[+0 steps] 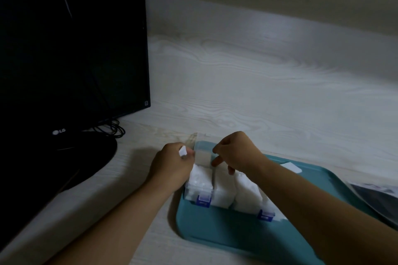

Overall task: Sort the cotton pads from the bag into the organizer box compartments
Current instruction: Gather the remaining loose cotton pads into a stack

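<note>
Filling under way: left hand (172, 162) pinches a cotton pad (183, 151); right hand (234, 153), fingers curled, grasp unclear, over organizer box (215, 191) at 6 o'clock. Next: seat pad.

Organizer box (224, 194): clear plastic, blue latches on its near wall, standing at the left end of the teal tray (237, 239). Visible compartments packed with white cotton pads (201, 178). One loose pad (290, 166) lies flat on the tray's far edge.
</note>
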`<state>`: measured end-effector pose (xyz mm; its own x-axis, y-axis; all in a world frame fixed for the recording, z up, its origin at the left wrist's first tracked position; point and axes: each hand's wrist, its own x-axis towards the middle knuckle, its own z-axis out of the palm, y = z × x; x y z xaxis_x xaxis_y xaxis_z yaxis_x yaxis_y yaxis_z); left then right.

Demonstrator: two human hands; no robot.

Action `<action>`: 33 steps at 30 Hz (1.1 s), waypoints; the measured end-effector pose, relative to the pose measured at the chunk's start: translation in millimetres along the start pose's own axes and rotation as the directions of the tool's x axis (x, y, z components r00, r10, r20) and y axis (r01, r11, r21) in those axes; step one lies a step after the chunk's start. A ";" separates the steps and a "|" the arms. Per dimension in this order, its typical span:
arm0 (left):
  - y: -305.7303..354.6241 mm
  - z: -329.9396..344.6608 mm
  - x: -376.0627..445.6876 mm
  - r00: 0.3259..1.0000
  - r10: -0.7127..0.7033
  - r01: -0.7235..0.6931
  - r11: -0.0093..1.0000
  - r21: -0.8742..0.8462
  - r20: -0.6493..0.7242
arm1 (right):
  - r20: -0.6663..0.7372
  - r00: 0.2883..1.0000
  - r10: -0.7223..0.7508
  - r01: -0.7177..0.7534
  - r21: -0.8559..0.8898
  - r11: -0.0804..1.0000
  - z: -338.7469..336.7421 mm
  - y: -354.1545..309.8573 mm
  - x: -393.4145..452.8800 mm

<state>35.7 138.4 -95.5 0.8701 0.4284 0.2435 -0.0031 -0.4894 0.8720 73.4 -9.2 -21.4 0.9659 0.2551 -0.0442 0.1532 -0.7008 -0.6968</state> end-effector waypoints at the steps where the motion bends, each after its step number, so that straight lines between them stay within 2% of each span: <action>1: 0.0 -0.2 -0.3 1.000 0.008 -0.008 1.000 0.005 0.000 | 0.000 1.000 0.001 -0.001 -0.014 1.000 2.0 -0.4 0.6; 8: 0.3 -0.6 0.4 1.000 -0.016 0.017 1.000 -0.026 0.011 | 0.006 1.000 0.008 -0.008 -0.047 0.999 5.0 -5.0 1.3; 12: 2.9 -2.5 -1.3 1.000 -0.025 0.025 0.998 -0.057 0.001 | -0.079 0.996 -0.030 0.028 -0.033 0.999 -2.5 -6.9 -1.0; 15: 17.5 -9.9 -7.9 0.998 -0.009 0.001 0.993 -0.121 -0.065 | -0.203 0.970 -0.137 0.141 0.008 0.990 -16.6 -6.1 -7.1; 17: 35.8 -14.5 -16.4 0.997 -0.017 -0.001 0.968 -0.250 -0.070 | -0.281 0.926 -0.253 0.273 0.032 0.961 -27.9 -3.8 -18.3; 19: 55.7 -12.2 -31.0 0.997 -0.063 0.079 0.885 -0.458 0.049 | -0.317 0.873 -0.371 0.393 0.006 0.920 -37.2 5.3 -36.2; 20: 64.8 -8.3 -40.8 0.982 -0.091 0.171 0.809 -0.562 0.168 | -0.318 0.851 -0.418 0.440 -0.002 0.898 -40.0 14.2 -46.3; 22: 80.9 0.4 -62.9 0.891 -0.096 0.403 0.620 -0.673 0.444 | -0.310 0.813 -0.493 0.514 -0.018 0.858 -41.5 36.0 -65.4; 24: 89.0 9.2 -80.1 0.797 -0.036 0.531 0.519 -0.670 0.603 | -0.290 0.792 -0.538 0.557 -0.019 0.830 -37.9 58.9 -77.5; 29: 83.9 28.9 -96.4 0.737 -0.055 0.612 0.478 -0.630 0.674 | -0.291 0.778 -0.556 0.590 0.035 0.807 -25.7 91.8 -91.6; 33: 77.6 35.9 -98.9 0.744 -0.080 0.616 0.465 -0.636 0.663 | -0.283 0.779 -0.560 0.578 -0.024 0.816 -22.9 96.7 -100.4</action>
<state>-32.8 30.8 -67.2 0.9747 -0.1457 -0.1696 0.2213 0.5189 0.8257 -4.0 -117.9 -68.0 0.7256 0.4026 0.5580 0.6880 -0.4403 -0.5769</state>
